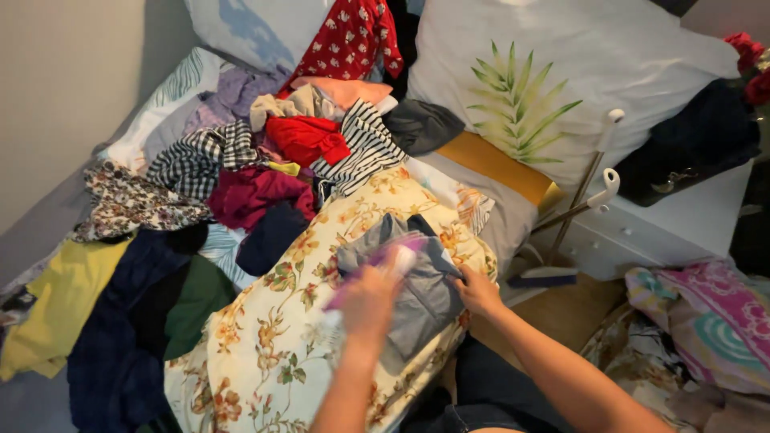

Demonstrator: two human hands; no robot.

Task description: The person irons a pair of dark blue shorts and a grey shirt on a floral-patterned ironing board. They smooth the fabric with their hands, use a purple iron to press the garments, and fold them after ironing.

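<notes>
On the bed, seen from the head camera, we find a grey garment [413, 281] lying on top of a cream floral cloth [281, 353]. Our left hand [369, 301] is blurred and closed round a purple and white thing [397, 256] whose kind we cannot tell. Our right hand [479, 293] pinches the garment's right edge. Behind lies a heap of mixed clothes [265, 160], and a leaf-printed pillow [553, 88] leans further right, beside a white nightstand [682, 224].
</notes>
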